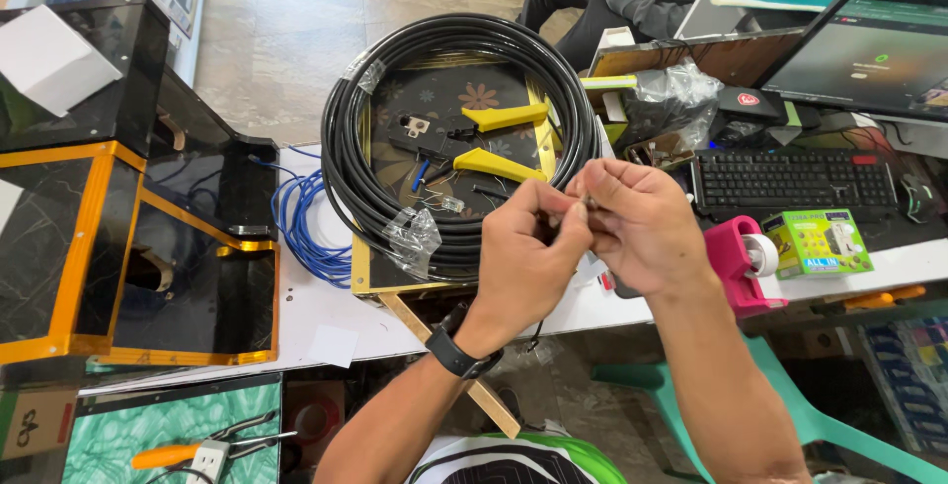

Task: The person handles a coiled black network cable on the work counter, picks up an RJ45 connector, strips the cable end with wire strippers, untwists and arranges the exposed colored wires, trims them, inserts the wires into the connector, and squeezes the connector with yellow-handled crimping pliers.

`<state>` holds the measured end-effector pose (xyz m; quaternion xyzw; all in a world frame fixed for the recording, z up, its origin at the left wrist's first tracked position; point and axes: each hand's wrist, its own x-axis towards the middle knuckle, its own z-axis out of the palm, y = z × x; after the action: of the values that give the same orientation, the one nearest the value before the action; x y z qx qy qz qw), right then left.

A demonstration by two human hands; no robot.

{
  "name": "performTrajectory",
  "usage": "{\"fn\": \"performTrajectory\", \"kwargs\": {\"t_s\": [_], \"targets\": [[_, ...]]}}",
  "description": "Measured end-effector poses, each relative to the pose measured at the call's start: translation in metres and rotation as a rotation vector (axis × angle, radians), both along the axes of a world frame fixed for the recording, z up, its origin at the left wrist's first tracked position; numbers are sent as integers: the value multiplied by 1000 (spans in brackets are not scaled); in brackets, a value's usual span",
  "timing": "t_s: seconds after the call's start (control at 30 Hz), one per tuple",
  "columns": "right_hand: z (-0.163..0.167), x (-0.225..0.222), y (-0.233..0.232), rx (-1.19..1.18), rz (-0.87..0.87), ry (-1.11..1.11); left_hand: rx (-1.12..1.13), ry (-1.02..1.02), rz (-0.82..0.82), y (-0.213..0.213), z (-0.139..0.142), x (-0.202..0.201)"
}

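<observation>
pinching something very small between the fingertips of both hands, i hold it just above the near edge of a white table (316, 306). my left hand (528, 252), with a dark watch (459, 351) at the wrist, is curled with thumb and forefinger pressed together; my right hand (637, 222) meets it from the other side, fingers closed on the same spot. the piece itself (590, 203) shows only as a tiny pale tip between the fingertips, too small to tell what it is.

just beyond my hands lies a thick coil of black cable (454, 138), bound with clear tape, resting on a dark floral board with a gold rim (360, 272). inside the coil sits a crimping tool with yellow handles (494, 143) among loose wire ends. a loop of blue cable (301, 222) lies left of the coil.

to the right, near my right wrist, stands a pink tape dispenser (736, 262), and beside it a small green and yellow box (818, 242) with a picture on its face. behind these are a black keyboard (795, 180) and a tilted monitor (869, 49). at far left stand black glossy panels edged in orange (99, 247), with a white paper sheet (49, 54) on top.
</observation>
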<state>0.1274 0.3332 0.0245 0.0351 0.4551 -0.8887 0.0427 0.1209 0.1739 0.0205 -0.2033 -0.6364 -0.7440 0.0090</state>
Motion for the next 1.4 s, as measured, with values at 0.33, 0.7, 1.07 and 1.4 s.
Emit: {"fn": "performTrajectory", "kwargs": {"t_s": [0.33, 0.7, 1.07, 1.4], "targets": [[-6, 5, 10, 489, -175, 244, -180, -5, -259, -14, 5, -30], [-18, 14, 9, 85, -128, 236, 45, -146, -269, -9, -25, -24], [-28, 25, -2, 256, -299, 406, 107, -175, -309, -11, -27, -21], [-18, 23, -8, 346, -270, 352, 95, -139, -294, -15, -25, -18]]}}
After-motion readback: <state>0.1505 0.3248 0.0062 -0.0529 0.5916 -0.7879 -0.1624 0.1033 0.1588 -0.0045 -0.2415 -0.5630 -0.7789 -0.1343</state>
